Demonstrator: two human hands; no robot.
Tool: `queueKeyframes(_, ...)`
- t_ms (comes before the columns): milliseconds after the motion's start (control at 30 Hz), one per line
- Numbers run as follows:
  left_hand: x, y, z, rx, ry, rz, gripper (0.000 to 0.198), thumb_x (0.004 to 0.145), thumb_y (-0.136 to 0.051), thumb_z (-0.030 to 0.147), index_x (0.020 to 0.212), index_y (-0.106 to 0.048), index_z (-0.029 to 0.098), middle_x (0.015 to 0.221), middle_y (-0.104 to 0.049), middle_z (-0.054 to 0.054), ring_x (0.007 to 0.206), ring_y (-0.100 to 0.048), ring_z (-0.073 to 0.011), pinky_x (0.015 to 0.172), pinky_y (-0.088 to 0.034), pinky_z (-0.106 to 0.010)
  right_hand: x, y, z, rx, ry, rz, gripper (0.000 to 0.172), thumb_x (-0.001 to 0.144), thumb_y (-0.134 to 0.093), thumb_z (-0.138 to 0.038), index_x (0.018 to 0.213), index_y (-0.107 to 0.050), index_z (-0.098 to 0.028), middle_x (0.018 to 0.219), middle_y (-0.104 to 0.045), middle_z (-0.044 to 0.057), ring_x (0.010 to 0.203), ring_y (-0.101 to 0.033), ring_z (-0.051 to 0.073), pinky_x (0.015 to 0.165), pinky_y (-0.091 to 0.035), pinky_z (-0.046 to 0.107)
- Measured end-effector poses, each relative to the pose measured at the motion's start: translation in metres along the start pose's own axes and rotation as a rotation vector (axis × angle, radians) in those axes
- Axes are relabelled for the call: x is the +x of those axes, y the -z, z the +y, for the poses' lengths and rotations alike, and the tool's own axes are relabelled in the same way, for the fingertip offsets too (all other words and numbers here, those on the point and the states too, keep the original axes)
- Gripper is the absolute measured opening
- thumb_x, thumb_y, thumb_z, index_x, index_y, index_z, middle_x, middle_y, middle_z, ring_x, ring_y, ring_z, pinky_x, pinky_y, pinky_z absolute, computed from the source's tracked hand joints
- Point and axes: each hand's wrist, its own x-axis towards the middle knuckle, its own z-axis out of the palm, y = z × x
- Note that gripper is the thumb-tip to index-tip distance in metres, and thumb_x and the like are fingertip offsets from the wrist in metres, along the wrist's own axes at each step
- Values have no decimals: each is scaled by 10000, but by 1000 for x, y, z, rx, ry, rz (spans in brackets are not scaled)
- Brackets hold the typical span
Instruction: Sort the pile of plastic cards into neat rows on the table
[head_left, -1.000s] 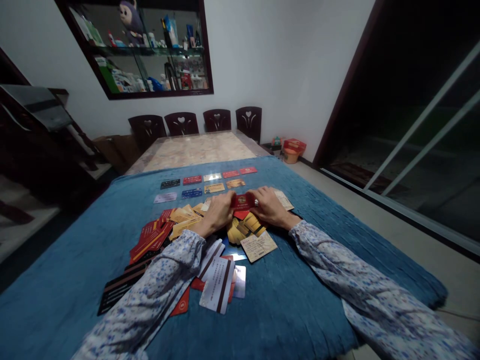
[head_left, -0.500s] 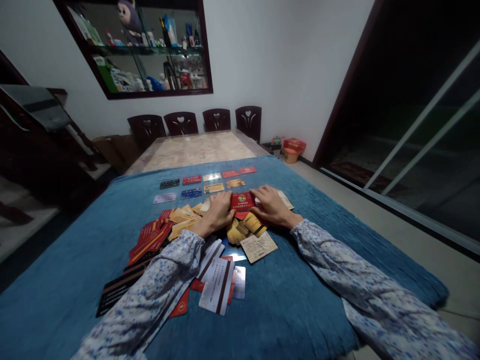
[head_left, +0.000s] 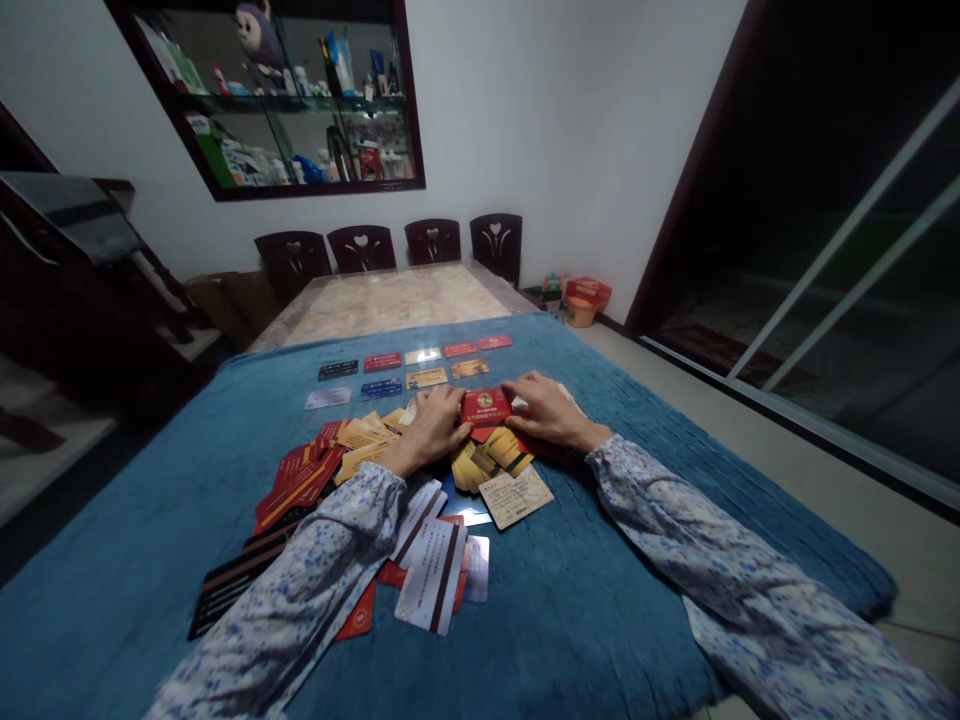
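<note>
Between my two hands is a red card (head_left: 486, 408) with a gold emblem, gripped at its left edge by my left hand (head_left: 435, 425) and at its right edge by my right hand (head_left: 551, 408). It sits over a pile of cards, and I cannot tell whether others are held with it. Just below lie fanned yellow cards (head_left: 491, 458) and a cream card (head_left: 516, 496). Dark red cards (head_left: 304, 470) and pale yellow cards (head_left: 367, 440) spread left of my left hand. White striped cards (head_left: 433, 575) overlap orange-red ones near my left sleeve, which covers part of the heap.
Two rows of single cards, among them a blue card (head_left: 382, 387) and a black card (head_left: 338, 370), lie beyond my hands on a blue cloth (head_left: 600, 600). Past the cloth shows the bare marble tabletop (head_left: 405, 293), with several dark chairs (head_left: 433, 243) behind it.
My right hand has shifted very slightly right along the red card's edge. Otherwise the hands and cards stay nearly where they were; the view has tipped a little.
</note>
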Motion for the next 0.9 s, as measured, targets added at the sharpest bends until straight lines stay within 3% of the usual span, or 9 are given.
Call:
queueKeyframes(267, 1, -1, 0, -2, 2, -49, 337, 893, -635, 335, 1191, -622, 178, 1184, -608, -136, 1171, -557, -335, 1001, -415, -508, 6, 15, 2, 46, 0, -138, 440, 892, -695, -412, 1268, -648, -188, 1148, -702, 135, 1076, -535, 291, 857, -396, 377)
queueKeyframes(500, 6, 6, -1, -1, -1, -132, 301, 911, -626, 379, 1141, -641, 186, 1180, -600, -132, 1167, -559, -339, 1006, -406, -516, 16, 24, 11, 96, 22, -247, 377, 870, -704, -428, 1168, -688, -198, 1058, -717, 106, 1041, -523, 288, 815, -375, 359)
queueKeyframes(900, 34, 13, 0, 22, -63, -178, 276, 905, -629, 403, 1050, -655, 170, 1152, -600, -137, 1139, -548, -326, 993, -443, -468, 30, 43, 25, 63, 51, -301, 338, 850, -738, -419, 1069, -712, -163, 1039, -698, 123, 992, -532, 275, 764, -349, 325)
